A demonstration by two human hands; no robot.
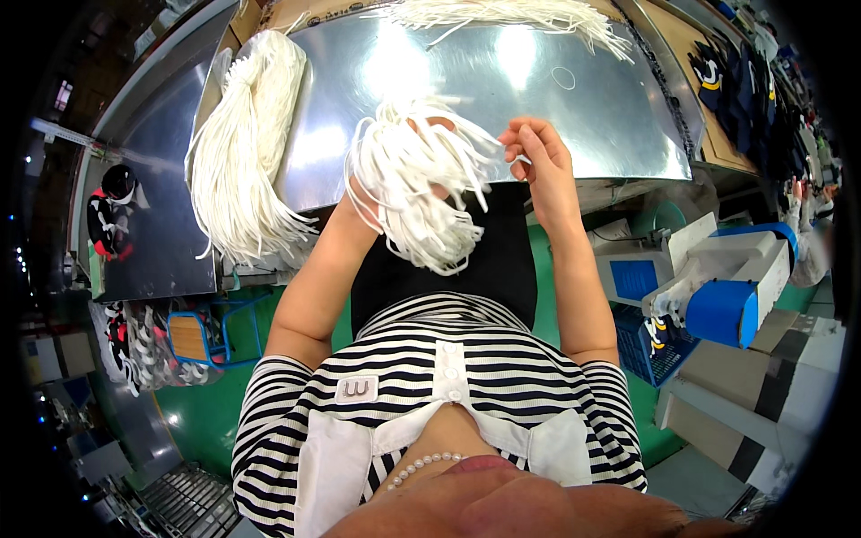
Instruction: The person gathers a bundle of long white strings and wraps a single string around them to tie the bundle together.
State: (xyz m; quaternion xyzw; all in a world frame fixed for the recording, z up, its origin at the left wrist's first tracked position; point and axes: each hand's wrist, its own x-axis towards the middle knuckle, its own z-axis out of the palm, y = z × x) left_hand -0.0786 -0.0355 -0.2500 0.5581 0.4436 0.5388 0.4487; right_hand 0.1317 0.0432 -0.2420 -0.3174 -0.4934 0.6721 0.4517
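A thick bunch of white laces [417, 184] hangs in front of me over the table's near edge, its loops and ends drooping. My left hand [362, 194] is wrapped round this bunch, mostly hidden by the strands. To the right of it, my right hand [543, 160] is raised with thumb and fingers pinched together. One strand from the bunch runs to those fingertips and seems to be held there. A larger bundle of white laces [247, 134], tied near its top, lies at the left and droops over the edge.
The shiny metal table [341, 67] carries a further pile of white laces [520, 16] along its back and a thin loop [563, 78] at the right. A blue-and-white machine [717, 287] stands right, above a blue crate [659, 350]. A blue-framed stool [193, 339] stands left.
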